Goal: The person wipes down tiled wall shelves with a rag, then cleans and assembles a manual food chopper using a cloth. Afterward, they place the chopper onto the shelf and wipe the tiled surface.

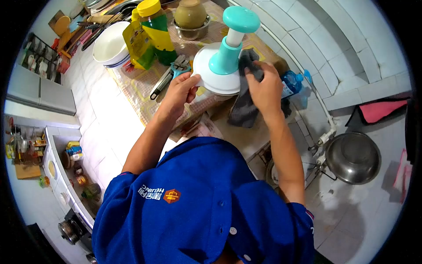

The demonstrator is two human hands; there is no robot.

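A white round lid with a turquoise push handle (225,59), like the top of a hand-press chopper, is upright at the table's near edge. My left hand (181,93) pinches its rim on the left between thumb and fingers. In my right hand (266,90) is a dark grey cloth (244,108), pressed to the lid's right side and hanging down past the rim. What lies under the lid is mostly hidden. A turquoise peeler (179,67) and a black-and-silver utensil (161,85) lie on the table just beyond my left hand.
On the patterned tablecloth (132,94) stand a yellow-capped jar (156,33), a yellow-green pouch (140,46), white bowls (112,44) and a brown pot (190,14) in a metal bowl. A blue bottle (290,83) is right of my right hand. A steel basin (353,157) hangs against the tiled wall.
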